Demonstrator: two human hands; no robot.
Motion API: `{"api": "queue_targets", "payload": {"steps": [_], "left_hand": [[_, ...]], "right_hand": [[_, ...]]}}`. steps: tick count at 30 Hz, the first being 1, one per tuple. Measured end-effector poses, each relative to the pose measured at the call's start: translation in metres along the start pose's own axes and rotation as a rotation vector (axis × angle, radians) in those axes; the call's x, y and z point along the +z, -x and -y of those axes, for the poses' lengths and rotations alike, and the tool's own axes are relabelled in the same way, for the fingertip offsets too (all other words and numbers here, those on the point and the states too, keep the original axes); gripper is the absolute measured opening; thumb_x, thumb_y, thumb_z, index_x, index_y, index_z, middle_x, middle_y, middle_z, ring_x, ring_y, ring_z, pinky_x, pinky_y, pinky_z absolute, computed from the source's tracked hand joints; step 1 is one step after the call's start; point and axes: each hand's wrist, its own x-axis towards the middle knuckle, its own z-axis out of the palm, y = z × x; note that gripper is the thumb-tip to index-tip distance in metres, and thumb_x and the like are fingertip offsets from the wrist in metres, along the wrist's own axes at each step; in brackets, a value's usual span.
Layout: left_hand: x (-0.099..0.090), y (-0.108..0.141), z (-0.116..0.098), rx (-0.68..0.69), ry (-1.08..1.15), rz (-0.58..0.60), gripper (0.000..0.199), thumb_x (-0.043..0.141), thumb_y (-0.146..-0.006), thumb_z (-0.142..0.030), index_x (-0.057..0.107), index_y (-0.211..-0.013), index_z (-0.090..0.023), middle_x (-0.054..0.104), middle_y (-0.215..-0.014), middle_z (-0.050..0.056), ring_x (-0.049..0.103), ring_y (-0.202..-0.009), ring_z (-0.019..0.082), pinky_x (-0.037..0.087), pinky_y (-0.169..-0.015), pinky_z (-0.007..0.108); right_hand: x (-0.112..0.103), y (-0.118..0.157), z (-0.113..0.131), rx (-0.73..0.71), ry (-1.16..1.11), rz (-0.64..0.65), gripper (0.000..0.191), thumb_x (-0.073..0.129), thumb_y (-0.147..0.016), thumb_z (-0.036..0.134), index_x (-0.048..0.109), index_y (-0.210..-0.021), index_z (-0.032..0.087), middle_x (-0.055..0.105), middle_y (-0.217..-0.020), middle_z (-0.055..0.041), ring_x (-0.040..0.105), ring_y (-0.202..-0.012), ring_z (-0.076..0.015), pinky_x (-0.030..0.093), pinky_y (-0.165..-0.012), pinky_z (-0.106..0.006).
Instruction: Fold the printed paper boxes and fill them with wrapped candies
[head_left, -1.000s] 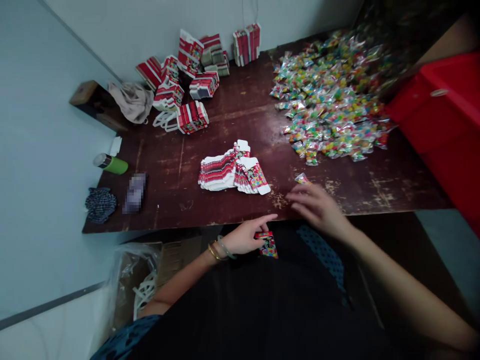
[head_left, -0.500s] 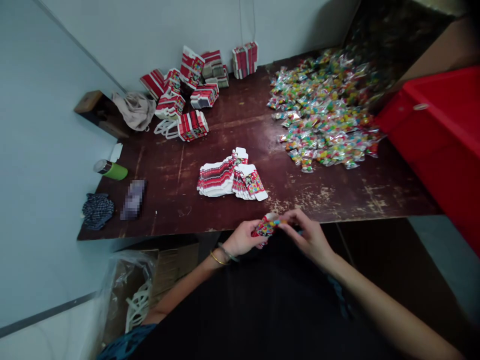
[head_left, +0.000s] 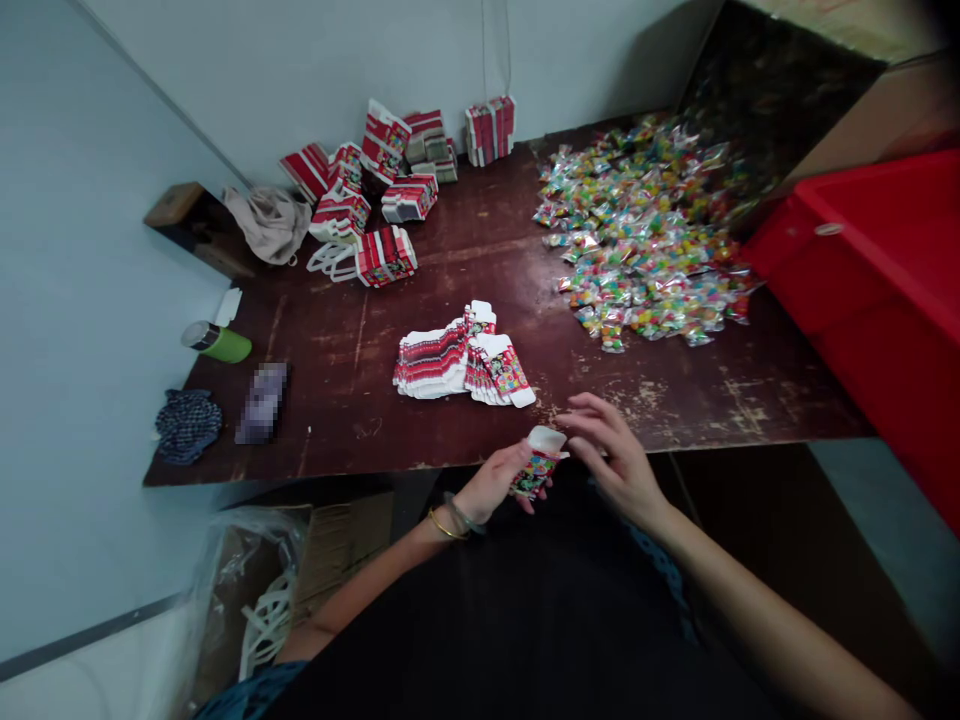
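The near edge of the brown counter (head_left: 345,435) runs past the fan of flat boxes (head_left: 435,362), on the person's side. Brown wood shows around the fan: a wide strip to its right, up to the heap of sweet bags (head_left: 652,240), more to its left, and a thin strip between it and the near edge. A red tub (head_left: 862,270) stands far to the right of the fan.

The small box (head_left: 534,475) is nearer the person than the fan and a bit to its right, by the counter's near edge. The left hand (head_left: 487,487) grips it, with the fingers around its sides. The box leans, and its top is open with a white flap sticking up. The right hand (head_left: 615,460) is just beside the box, to the right of the fan. Its fingers are loose and spread; I can't tell if they touch the box.

Half a second ago, the right fingers pinched a bright bag of sweets at the box's top. Now they have let go. The fan sits in the same spot on the counter.

There is one small box, one fan, one red tub, and one green bottle (head_left: 227,343) left of the fan. Two bracelets (head_left: 444,531) circle the left wrist. Behind the fan are at least eight bundles of flat boxes (head_left: 386,257). The sweet bags are too many to count.
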Motion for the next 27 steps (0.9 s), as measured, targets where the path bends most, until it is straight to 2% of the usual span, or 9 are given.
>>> {"api": "queue_targets", "payload": {"steps": [2, 5, 8, 12, 17, 19, 21, 24, 27], "left_hand": [[-0.002, -0.001, 0.000, -0.034, 0.069, -0.032, 0.069, 0.043, -0.082, -0.070, 0.063, -0.098, -0.007, 0.065, -0.079, 0.011, 0.062, -0.065, 0.017, 0.048, -0.046, 0.022], [-0.004, -0.004, -0.003, -0.031, 0.088, -0.033, 0.059, 0.051, -0.081, -0.063, 0.065, -0.097, -0.008, 0.067, -0.081, 0.012, 0.063, -0.068, 0.018, 0.049, -0.048, 0.023], [-0.005, -0.005, -0.009, -0.032, 0.173, 0.000, 0.053, 0.051, -0.081, -0.057, 0.065, -0.102, -0.010, 0.068, -0.085, 0.011, 0.064, -0.072, 0.021, 0.051, -0.051, 0.028], [-0.006, -0.006, -0.011, -0.068, 0.244, 0.006, 0.057, 0.049, -0.080, -0.058, 0.062, -0.105, -0.009, 0.068, -0.083, 0.012, 0.065, -0.069, 0.022, 0.052, -0.052, 0.030], [-0.003, -0.001, -0.011, 0.068, 0.023, -0.042, 0.051, 0.051, -0.082, -0.054, 0.062, -0.107, -0.011, 0.065, -0.089, 0.009, 0.062, -0.079, 0.022, 0.052, -0.054, 0.027], [-0.003, 0.001, -0.012, 0.154, -0.157, -0.046, 0.047, 0.055, -0.082, -0.050, 0.064, -0.107, -0.012, 0.065, -0.096, 0.009, 0.060, -0.082, 0.020, 0.051, -0.057, 0.025], [-0.004, 0.001, -0.014, 0.196, -0.277, -0.062, 0.044, 0.058, -0.081, -0.047, 0.066, -0.106, -0.012, 0.064, -0.097, 0.009, 0.058, -0.084, 0.020, 0.050, -0.058, 0.023], [-0.004, -0.003, -0.014, 0.152, -0.190, -0.093, 0.047, 0.052, -0.083, -0.049, 0.066, -0.106, -0.011, 0.064, -0.092, 0.009, 0.059, -0.082, 0.021, 0.051, -0.055, 0.025], [-0.003, -0.007, -0.013, 0.115, -0.064, -0.083, 0.048, 0.045, -0.087, -0.050, 0.064, -0.107, -0.011, 0.063, -0.089, 0.009, 0.060, -0.082, 0.022, 0.052, -0.054, 0.028]], "right_hand": [[0.004, 0.006, -0.006, 0.246, -0.298, -0.013, 0.028, 0.059, -0.088, 0.037, 0.064, -0.113, 0.026, 0.059, -0.121, -0.0085, 0.062, -0.094, -0.0208, 0.053, -0.083, -0.038], [0.009, 0.011, -0.011, 0.519, -0.659, 0.144, 0.032, 0.069, -0.079, 0.038, 0.065, -0.107, 0.023, 0.066, -0.104, -0.0055, 0.065, -0.084, -0.0177, 0.056, -0.075, -0.031], [0.011, 0.011, -0.011, 0.619, -0.844, 0.135, 0.034, 0.072, -0.077, 0.038, 0.067, -0.106, 0.022, 0.068, -0.095, -0.0040, 0.065, -0.077, -0.0151, 0.056, -0.079, -0.032], [0.011, 0.008, -0.010, 0.671, -0.935, 0.067, 0.033, 0.077, -0.072, 0.035, 0.070, -0.102, 0.023, 0.069, -0.088, -0.0015, 0.065, -0.071, -0.0122, 0.056, -0.080, -0.030], [0.015, -0.002, -0.004, 0.572, -0.799, 0.134, 0.028, 0.076, -0.072, 0.035, 0.070, -0.096, 0.022, 0.069, -0.093, -0.0028, 0.064, -0.074, -0.0140, 0.056, -0.068, -0.027], [0.014, -0.008, -0.001, 0.463, -0.636, 0.178, 0.028, 0.075, -0.074, 0.033, 0.071, -0.099, 0.022, 0.069, -0.094, -0.0040, 0.064, -0.078, -0.0163, 0.055, -0.064, -0.026], [0.012, -0.012, 0.002, 0.282, -0.410, 0.183, 0.022, 0.069, -0.079, 0.033, 0.073, -0.098, 0.022, 0.068, -0.095, -0.0051, 0.064, -0.083, -0.0179, 0.055, -0.069, -0.029], [0.009, -0.015, 0.005, 0.015, -0.123, 0.160, 0.024, 0.059, -0.089, 0.033, 0.074, -0.106, 0.026, 0.067, -0.104, -0.0067, 0.064, -0.096, -0.0202, 0.053, -0.084, -0.034], [0.009, -0.016, 0.007, -0.026, -0.064, 0.114, 0.027, 0.056, -0.092, 0.034, 0.071, -0.113, 0.029, 0.067, -0.111, -0.0062, 0.064, -0.101, -0.0209, 0.052, -0.088, -0.035]]}}
